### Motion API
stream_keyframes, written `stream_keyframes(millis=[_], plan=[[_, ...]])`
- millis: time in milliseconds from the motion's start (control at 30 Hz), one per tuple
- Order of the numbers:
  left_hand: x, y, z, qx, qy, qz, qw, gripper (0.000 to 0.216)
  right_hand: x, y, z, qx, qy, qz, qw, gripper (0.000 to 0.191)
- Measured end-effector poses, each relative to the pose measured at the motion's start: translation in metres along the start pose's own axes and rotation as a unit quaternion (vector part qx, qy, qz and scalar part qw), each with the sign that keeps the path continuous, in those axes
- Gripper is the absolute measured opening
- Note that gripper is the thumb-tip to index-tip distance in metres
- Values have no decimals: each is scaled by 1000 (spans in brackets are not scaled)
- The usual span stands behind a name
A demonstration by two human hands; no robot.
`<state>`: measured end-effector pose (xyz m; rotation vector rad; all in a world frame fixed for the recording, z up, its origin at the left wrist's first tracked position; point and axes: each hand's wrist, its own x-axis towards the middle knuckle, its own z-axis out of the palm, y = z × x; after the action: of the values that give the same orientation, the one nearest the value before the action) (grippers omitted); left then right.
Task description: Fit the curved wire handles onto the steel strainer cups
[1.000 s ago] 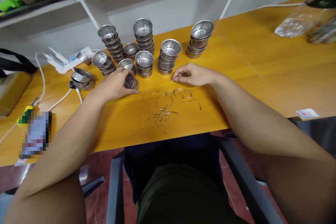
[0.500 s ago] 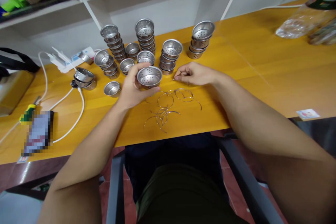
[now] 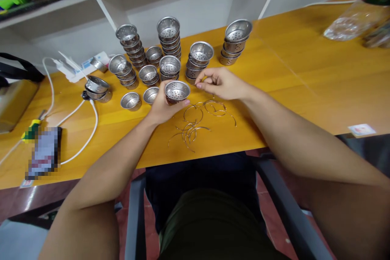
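Our left forearm [image 3: 122,156], bare like the right, slants up and inward from a bent elbow [image 3: 87,207]. It ends in a left hand [image 3: 164,107] curved in a rounded grip, thumb [image 3: 179,107] stretched toward the right, most of its fingers hidden. Our right forearm [image 3: 280,132] angles in from the other side, wrist [image 3: 246,90] nearly straight. The right hand [image 3: 224,83] is half curled, thumb and fingertips [image 3: 200,85] drawn into a pinch.
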<state>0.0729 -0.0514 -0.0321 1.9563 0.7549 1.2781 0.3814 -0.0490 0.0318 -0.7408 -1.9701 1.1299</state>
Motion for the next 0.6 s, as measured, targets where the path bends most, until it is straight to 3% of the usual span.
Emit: stream_keyframes(millis=[133,333,467,600], plan=[[1,-8,-10,28,-1,-28,999,100,0,4,2,-9,3,-12,1000,32],[-1,-11,-18,65,1,-6,998,94,-1,11,-6,-27,14,-12,999,28],[-3,-8,-9,18,3,15,1000,102,-2,-3,-2,-30,32,5,999,27],[-4,-1,-4,-28,-6,-13,1000,102,-6,-30,6,-38,75,4,996,23]])
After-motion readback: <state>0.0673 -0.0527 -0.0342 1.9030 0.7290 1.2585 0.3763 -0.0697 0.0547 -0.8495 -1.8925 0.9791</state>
